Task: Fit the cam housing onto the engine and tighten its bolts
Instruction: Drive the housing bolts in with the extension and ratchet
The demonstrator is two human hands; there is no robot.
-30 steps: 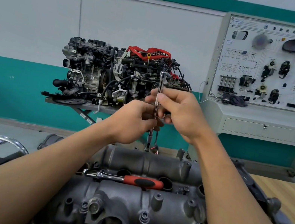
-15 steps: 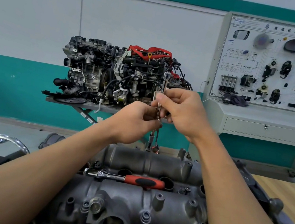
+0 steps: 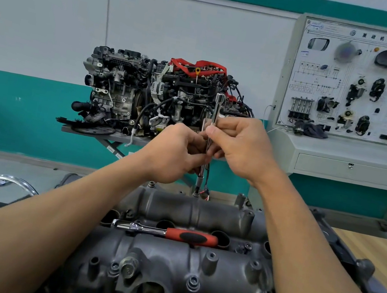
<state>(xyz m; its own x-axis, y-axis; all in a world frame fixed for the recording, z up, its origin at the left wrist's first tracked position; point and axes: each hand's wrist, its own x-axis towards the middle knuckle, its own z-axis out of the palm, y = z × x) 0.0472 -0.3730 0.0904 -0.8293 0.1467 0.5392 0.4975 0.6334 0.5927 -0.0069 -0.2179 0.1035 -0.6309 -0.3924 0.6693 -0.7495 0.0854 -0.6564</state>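
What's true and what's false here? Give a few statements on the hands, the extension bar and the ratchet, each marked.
1. Both the left hand and the right hand grip the extension bar, which stands upright. True.
2. The ratchet is fitted on top of the bar. False: it lies flat on the cam housing, untouched, and the bar's top end is bare.
3. The bar's lower end meets the far edge of the housing. True.
4. The left hand grips higher on the bar than the right. False: the left hand grips below the right.
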